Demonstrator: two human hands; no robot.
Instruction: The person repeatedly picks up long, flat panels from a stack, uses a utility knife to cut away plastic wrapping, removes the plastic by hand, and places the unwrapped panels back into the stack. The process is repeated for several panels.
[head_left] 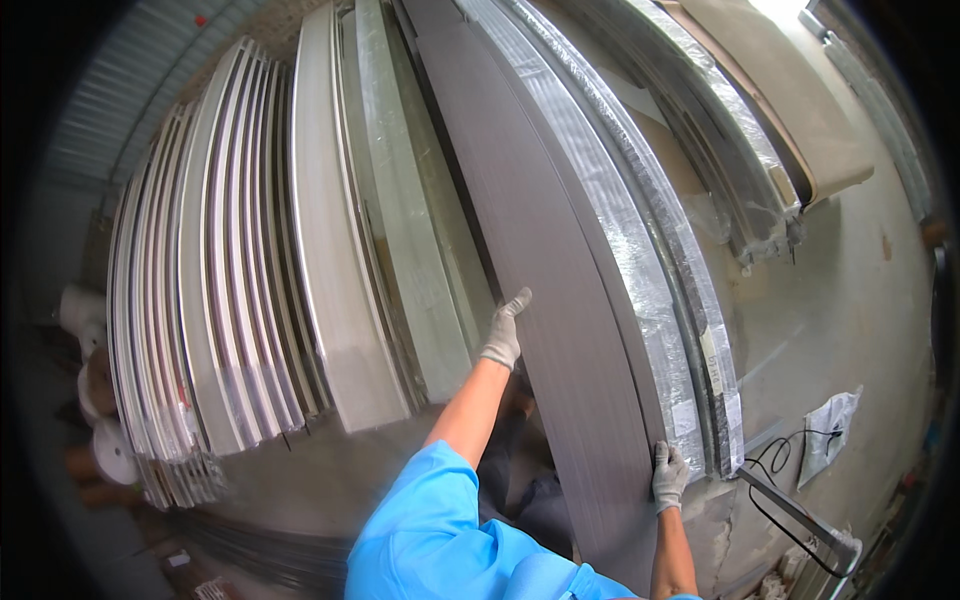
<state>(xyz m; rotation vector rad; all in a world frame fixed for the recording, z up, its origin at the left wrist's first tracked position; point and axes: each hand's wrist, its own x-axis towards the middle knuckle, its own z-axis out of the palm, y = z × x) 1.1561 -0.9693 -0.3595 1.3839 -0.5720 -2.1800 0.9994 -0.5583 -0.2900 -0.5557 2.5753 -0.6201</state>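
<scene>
A large dark grey panel (560,300) stands on edge and leans among stacked sheets. My left hand (504,332), in a grey work glove, grips the panel's left edge about halfway up. My right hand (668,476), also gloved, holds the panel's right edge lower down, near the floor. Both arms come out of blue sleeves at the bottom of the view. Behind the panel on the right stand plastic-wrapped grey panels (650,300).
White and pale panels (340,290) lean to the left, with a rack of thin white sheets (200,300) beyond them. More wrapped panels (720,130) and a brown board (790,90) lean at upper right. A black cable (775,470), a plastic bag (830,430) and a metal bar (800,515) lie on the concrete floor.
</scene>
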